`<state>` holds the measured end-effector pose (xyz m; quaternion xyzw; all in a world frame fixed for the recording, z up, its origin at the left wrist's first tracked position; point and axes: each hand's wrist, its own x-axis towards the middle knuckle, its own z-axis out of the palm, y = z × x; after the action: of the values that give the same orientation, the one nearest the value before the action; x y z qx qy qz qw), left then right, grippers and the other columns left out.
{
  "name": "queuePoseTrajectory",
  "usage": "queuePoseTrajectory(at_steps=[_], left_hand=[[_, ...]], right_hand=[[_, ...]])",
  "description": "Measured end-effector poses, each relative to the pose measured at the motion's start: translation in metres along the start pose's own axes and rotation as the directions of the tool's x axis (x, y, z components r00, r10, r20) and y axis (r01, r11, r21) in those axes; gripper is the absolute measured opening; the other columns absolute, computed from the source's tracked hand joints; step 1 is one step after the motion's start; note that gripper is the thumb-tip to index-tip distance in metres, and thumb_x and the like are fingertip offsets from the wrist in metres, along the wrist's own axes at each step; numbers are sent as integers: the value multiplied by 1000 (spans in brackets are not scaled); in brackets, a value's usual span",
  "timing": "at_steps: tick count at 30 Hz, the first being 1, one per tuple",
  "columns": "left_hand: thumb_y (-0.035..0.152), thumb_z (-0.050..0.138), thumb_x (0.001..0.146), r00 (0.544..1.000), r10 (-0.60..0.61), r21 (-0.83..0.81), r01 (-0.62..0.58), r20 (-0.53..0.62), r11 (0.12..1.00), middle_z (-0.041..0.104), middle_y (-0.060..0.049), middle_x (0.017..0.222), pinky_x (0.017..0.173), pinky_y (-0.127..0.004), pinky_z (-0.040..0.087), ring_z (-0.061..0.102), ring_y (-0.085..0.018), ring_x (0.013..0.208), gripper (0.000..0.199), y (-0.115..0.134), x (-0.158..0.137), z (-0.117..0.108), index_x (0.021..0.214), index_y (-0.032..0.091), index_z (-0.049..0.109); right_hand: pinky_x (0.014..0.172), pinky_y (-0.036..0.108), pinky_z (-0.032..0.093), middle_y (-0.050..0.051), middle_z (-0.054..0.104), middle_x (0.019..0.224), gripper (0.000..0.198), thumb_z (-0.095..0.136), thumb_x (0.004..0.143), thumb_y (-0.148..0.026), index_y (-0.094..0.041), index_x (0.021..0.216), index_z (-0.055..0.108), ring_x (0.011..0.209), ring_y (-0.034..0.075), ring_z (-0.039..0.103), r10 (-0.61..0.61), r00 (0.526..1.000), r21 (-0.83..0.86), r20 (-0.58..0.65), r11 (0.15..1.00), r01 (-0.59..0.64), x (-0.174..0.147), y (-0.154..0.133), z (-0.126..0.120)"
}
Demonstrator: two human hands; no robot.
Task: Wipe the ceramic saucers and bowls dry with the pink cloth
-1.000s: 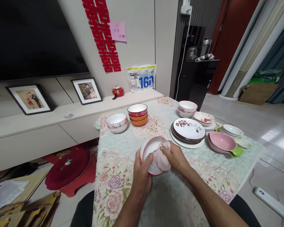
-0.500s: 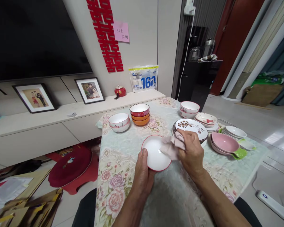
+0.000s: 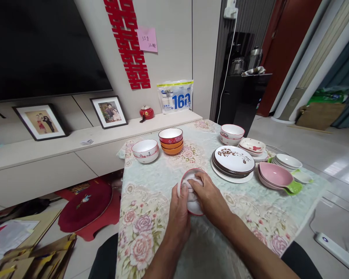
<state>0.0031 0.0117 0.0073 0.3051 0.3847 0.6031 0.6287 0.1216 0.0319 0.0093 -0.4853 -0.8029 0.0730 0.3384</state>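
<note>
Tilted above the near part of the table is a white bowl point(image 3: 193, 208) with a red rim. My left hand point(image 3: 178, 207) grips its left side, thumb over the rim. Inside the bowl, my right hand point(image 3: 207, 192) presses a pale pink cloth point(image 3: 189, 183) against the inner surface; the fingers cover much of the cloth. Beyond my hands stand a stack of red and orange bowls point(image 3: 171, 141) and a pair of white bowls point(image 3: 145, 151). To the right of my right hand lies a stack of plates point(image 3: 234, 159) with a brown flower pattern on top.
Farther right are pink leaf-shaped dishes point(image 3: 275, 175), small white dishes point(image 3: 286, 161), a heart-patterned dish point(image 3: 252, 145) and more white bowls point(image 3: 232, 133). A flowered tablecloth point(image 3: 142, 228) covers the table. A red stool point(image 3: 85, 209) stands at the left; a power strip point(image 3: 334, 250) lies on the floor.
My right hand has moved left with the cloth, from beside the plates into the bowl. The bowl is tilted more, and my left thumb now reaches farther over its rim.
</note>
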Motion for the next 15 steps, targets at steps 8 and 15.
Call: queuePoseTrajectory(at_steps=[8,15], left_hand=[[52,57,89,983,172,341,-181,57,922,57,-13,137,108,-38,38,53,-27,127,58,3,-4,-5,136,18,49],[57,55,88,985,149,237,-125,-87,963,65,-13,124,98,-40,45,61,-28,114,59,7,-1,-10,134,19,51]], right_hand=[[81,31,50,6,61,94,10,53,83,-12,-19,88,57,88,20,56,83,996,420,26,903,-86,6,-12,-4],[92,30,48,5,60,114,42,46,77,-2,-22,112,57,105,18,57,-231,909,418,347,906,70,3,-18,-30]])
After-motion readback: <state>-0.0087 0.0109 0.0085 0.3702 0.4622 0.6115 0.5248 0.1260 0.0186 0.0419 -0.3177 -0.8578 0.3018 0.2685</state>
